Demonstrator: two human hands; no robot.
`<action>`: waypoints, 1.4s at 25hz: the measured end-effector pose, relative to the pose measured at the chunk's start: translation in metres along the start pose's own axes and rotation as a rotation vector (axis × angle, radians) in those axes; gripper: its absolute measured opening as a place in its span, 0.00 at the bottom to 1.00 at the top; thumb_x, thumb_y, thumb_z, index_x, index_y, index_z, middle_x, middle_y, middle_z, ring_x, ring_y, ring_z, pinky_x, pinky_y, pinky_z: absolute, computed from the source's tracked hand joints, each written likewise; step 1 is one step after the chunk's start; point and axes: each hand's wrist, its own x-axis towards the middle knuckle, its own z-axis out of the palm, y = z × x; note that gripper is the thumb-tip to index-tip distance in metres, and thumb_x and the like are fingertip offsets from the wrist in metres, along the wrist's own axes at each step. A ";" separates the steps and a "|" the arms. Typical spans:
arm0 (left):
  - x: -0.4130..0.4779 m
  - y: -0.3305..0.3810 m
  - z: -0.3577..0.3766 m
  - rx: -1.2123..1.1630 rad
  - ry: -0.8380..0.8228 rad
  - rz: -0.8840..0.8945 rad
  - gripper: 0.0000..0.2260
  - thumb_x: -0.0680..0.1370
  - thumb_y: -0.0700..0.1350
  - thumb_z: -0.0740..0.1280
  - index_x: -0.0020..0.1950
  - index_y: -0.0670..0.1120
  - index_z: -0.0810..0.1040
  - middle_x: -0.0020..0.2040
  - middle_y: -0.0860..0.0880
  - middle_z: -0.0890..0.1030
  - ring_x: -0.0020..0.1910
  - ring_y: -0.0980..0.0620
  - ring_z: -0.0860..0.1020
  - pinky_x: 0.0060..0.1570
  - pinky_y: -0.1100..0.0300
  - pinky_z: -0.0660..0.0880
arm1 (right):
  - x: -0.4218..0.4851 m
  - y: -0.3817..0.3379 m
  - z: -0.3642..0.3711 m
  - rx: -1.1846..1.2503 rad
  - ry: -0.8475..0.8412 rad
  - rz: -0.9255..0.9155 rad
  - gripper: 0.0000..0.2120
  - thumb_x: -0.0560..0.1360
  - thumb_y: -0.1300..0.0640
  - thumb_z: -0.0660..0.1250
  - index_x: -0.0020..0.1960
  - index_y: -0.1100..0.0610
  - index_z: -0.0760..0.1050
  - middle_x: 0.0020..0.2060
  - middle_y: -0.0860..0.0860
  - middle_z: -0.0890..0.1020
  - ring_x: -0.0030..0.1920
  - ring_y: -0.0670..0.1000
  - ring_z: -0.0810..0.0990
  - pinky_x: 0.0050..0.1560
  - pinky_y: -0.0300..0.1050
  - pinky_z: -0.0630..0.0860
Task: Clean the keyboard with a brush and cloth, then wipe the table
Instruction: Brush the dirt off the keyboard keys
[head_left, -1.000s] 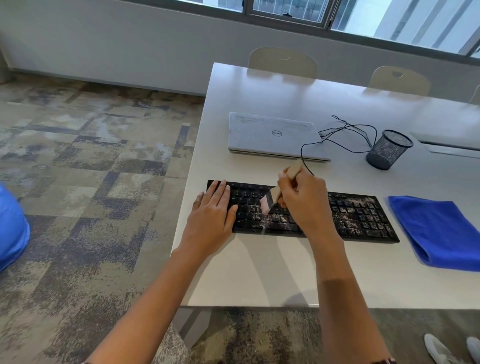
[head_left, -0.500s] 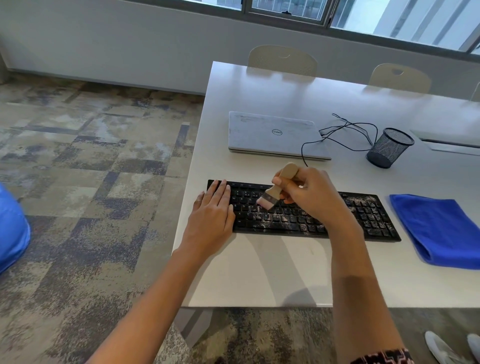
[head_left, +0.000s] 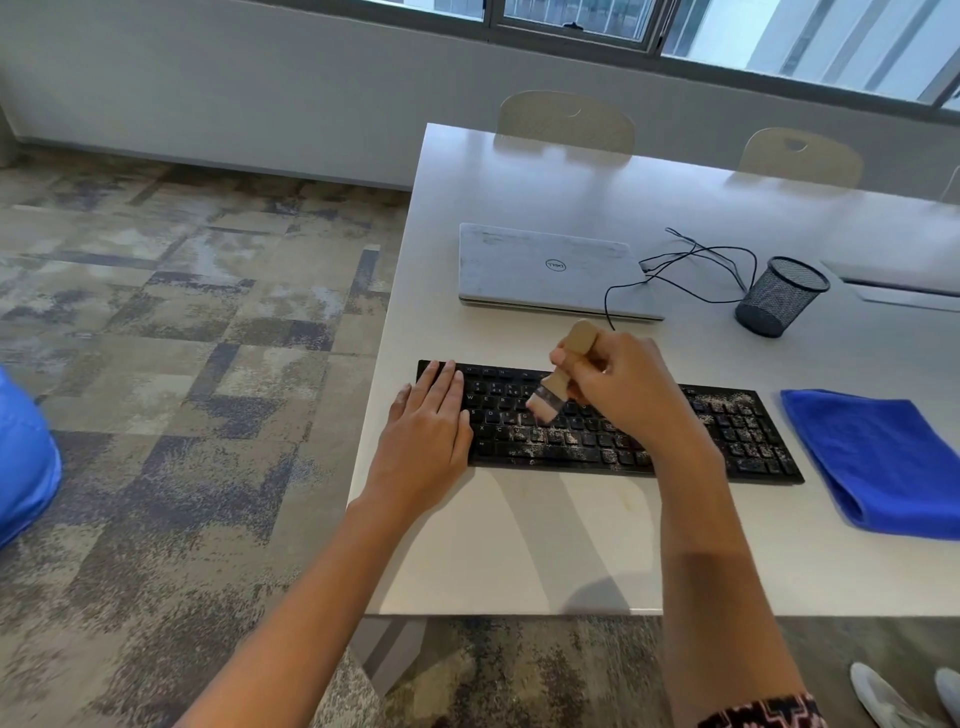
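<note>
Patchy grey carpet lies left of the keyboard; the left hand rests flat, fingers straight, on the keyboard's left end; the right hand grips a brush, bristles at its dusty middle keys; a blue cloth lies right of the keyboard on the white worktop.

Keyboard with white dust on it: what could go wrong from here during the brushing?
The brush may push dust off the keyboard onto the table or the blue cloth beside it, soiling the cloth before wiping. Only the left hand steadies one end, so the keyboard may pivot.
</note>
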 end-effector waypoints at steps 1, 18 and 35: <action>0.000 0.000 0.000 -0.003 0.000 0.001 0.30 0.79 0.54 0.41 0.77 0.41 0.61 0.78 0.46 0.61 0.78 0.49 0.54 0.75 0.49 0.53 | 0.001 -0.002 0.000 0.045 0.030 0.000 0.07 0.79 0.51 0.69 0.48 0.54 0.82 0.39 0.52 0.85 0.41 0.57 0.85 0.49 0.59 0.82; 0.001 -0.001 0.001 -0.015 -0.003 -0.008 0.31 0.79 0.55 0.41 0.77 0.42 0.62 0.78 0.46 0.60 0.78 0.49 0.54 0.75 0.49 0.52 | -0.001 -0.021 0.044 -0.027 0.194 -0.114 0.16 0.84 0.47 0.58 0.47 0.57 0.76 0.31 0.51 0.80 0.30 0.48 0.80 0.35 0.48 0.79; 0.000 0.001 -0.003 -0.034 0.003 -0.011 0.31 0.79 0.54 0.41 0.77 0.41 0.61 0.78 0.46 0.61 0.78 0.49 0.54 0.75 0.50 0.51 | -0.005 -0.001 0.041 -0.096 0.158 -0.102 0.20 0.85 0.49 0.56 0.37 0.56 0.70 0.28 0.53 0.78 0.29 0.53 0.79 0.31 0.52 0.76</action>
